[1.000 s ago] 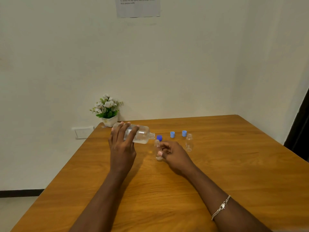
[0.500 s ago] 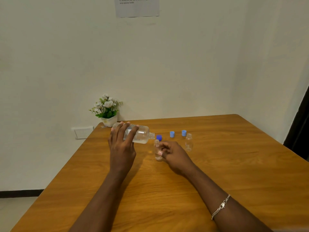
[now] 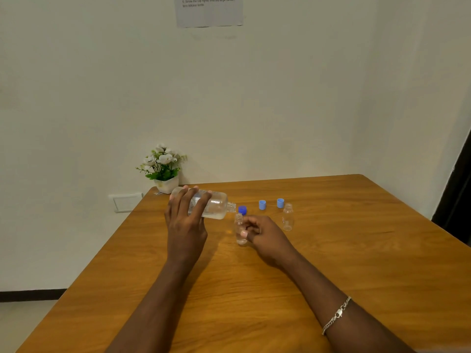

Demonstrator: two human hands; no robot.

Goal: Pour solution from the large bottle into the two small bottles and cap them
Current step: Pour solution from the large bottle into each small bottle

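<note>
My left hand (image 3: 184, 222) grips the large clear bottle (image 3: 215, 206), tipped almost flat with its open neck pointing right, just above the mouth of a small clear bottle (image 3: 239, 229). My right hand (image 3: 265, 238) steadies that small bottle upright on the wooden table (image 3: 331, 263); a little liquid shows at its bottom. A second small bottle (image 3: 288, 217) stands uncapped and apart to the right. Behind them lie a dark blue cap (image 3: 242, 210) and two light blue caps (image 3: 262, 204) (image 3: 280, 203).
A small pot of white flowers (image 3: 163, 169) stands at the table's far left corner against the wall. A paper sheet (image 3: 209, 10) hangs on the wall above. A wall socket (image 3: 126, 202) sits left of the table.
</note>
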